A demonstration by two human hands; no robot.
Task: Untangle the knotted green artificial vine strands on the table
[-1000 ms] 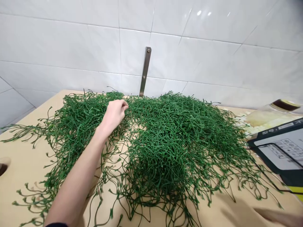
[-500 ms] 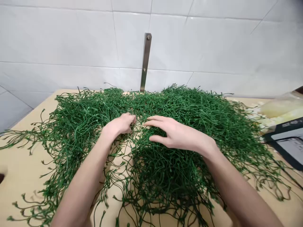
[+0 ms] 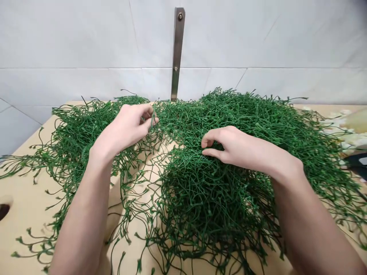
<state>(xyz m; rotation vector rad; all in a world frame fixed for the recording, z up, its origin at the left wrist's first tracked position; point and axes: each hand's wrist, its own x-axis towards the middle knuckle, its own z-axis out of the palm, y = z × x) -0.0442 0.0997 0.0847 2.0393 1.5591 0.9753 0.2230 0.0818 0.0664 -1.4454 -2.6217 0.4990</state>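
A heaped tangle of thin green artificial stems (image 3: 206, 202) with small forked tips lies across the pale wooden table (image 3: 23, 198). At the back left of the heap, my left hand (image 3: 129, 124) is closed, with a few green strands between its curled fingers and thumb. Over the middle right, my right hand (image 3: 229, 145) reaches in from the side. Its thumb and curled fingers come close together on strands at the surface of the heap. Exactly how many stems either hand grips is hidden in the tangle.
Behind the table stands a tiled wall (image 3: 86, 34) with an upright metal bracket (image 3: 178, 46). White petal-like pieces (image 3: 341, 126) lie at the right, next to a dark-edged object (image 3: 358, 162). A dark round hole (image 3: 4, 210) shows at the table's left.
My right hand came into view over the heap, then shifted right and its fingers curled in. My left hand came nearer, then rose back left with strands at its fingertips. The view tilted down.
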